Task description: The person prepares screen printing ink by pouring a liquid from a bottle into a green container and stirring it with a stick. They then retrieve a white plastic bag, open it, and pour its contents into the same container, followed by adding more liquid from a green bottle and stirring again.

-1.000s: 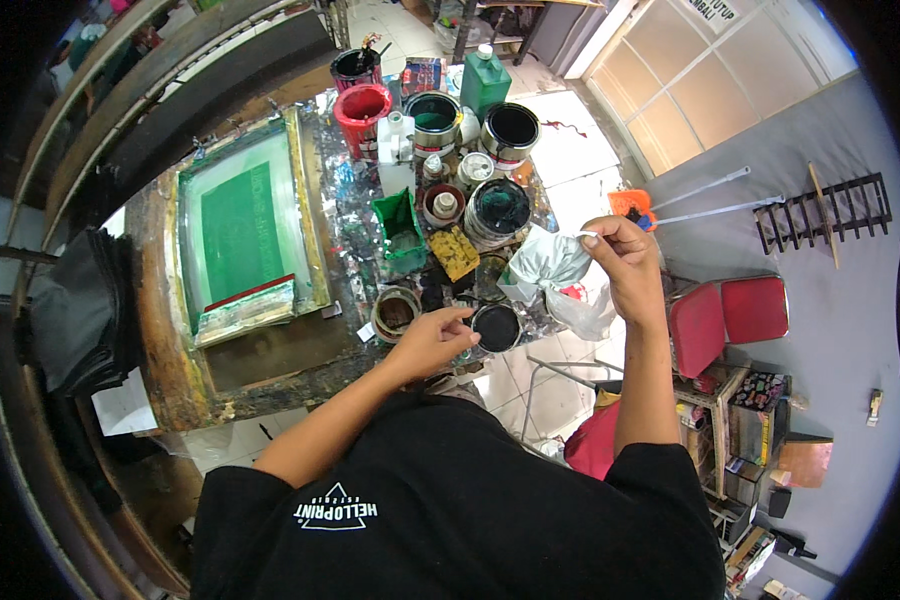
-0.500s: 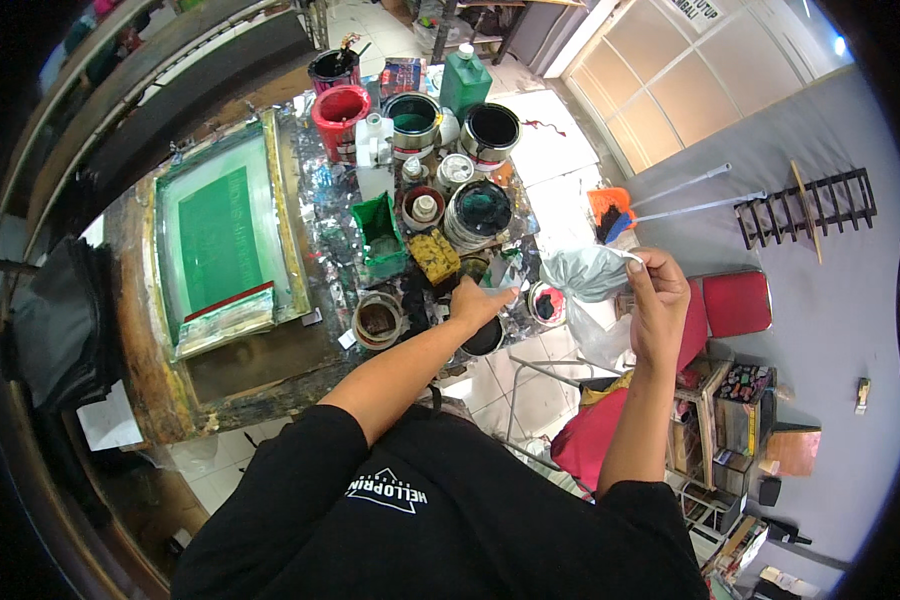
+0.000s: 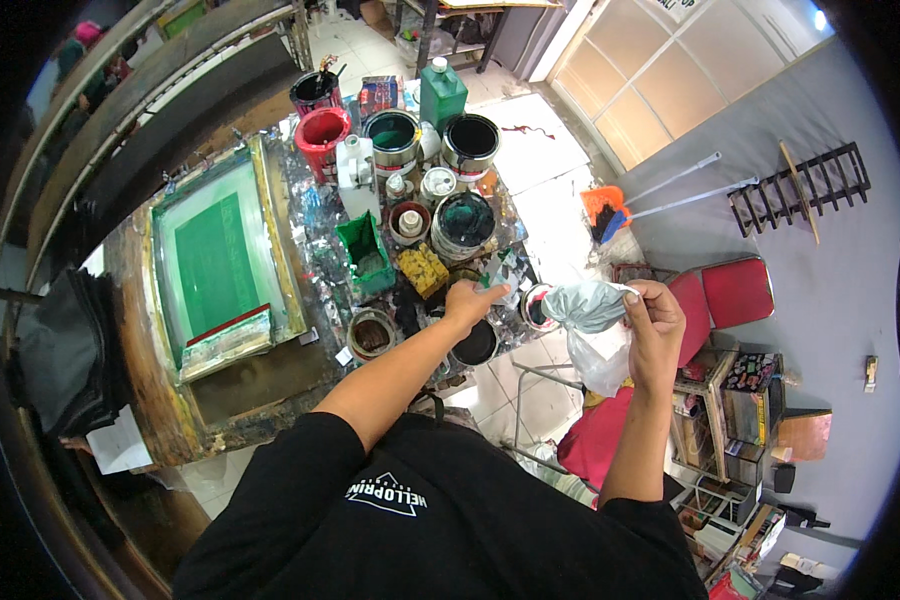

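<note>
My right hand [image 3: 655, 325] pinches the top of a clear plastic bag [image 3: 600, 365] with a bunched silvery-grey upper part, which hangs down at the table's right edge. My left hand [image 3: 470, 305] reaches in among the paint cans, its thumb pointing right toward a greyish paint-smeared piece [image 3: 510, 272]. Its other fingers are partly hidden, so whether they hold anything is unclear. Just beyond that hand lies a yellow sponge [image 3: 423, 271] with dark stains. A dark round container [image 3: 475, 343] sits under my left wrist, and a small pink-stained tub [image 3: 536, 306] stands beside the bag.
A screen-printing frame [image 3: 210, 260] with a green panel and a squeegee [image 3: 228, 338] covers the table's left part. Beyond my hands crowd open paint cans [image 3: 470, 145], a red bucket [image 3: 322, 140] and a green jug [image 3: 442, 95]. Red chairs [image 3: 735, 292] stand at the right.
The view has shifted slightly. My right hand still pinches the bag, which hangs a little lower and fuller. The left hand stays among the cans, and more of the greyish piece beyond its thumb shows.
</note>
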`<action>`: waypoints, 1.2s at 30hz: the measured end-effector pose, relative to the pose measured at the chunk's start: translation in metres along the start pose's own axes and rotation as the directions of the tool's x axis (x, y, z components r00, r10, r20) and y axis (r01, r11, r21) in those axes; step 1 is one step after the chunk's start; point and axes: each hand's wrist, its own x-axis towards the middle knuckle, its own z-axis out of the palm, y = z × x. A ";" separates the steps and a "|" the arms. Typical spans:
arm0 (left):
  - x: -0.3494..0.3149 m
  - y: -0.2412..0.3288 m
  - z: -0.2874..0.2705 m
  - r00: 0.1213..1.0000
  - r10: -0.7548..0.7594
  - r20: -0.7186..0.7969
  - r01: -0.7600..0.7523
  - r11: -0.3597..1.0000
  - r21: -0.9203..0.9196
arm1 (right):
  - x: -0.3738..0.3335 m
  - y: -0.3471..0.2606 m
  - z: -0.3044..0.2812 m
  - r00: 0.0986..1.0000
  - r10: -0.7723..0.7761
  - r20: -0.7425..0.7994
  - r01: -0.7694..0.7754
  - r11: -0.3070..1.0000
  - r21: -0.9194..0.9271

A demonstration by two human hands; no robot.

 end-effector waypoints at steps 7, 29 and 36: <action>0.032 -0.002 0.022 0.997 -0.062 0.054 0.077 0.941 -0.329 | -0.009 0.005 -0.004 0.997 -0.023 -0.069 0.023 1.000 0.012; -0.111 -0.034 -0.064 0.980 -0.086 0.181 0.170 0.834 -0.525 | -0.001 0.061 0.036 0.984 0.123 0.128 -0.130 0.991 0.045; -0.155 -0.052 -0.116 0.965 -0.207 0.163 0.262 0.833 -0.488 | 0.027 0.118 0.080 0.941 0.138 0.308 -0.165 0.984 0.064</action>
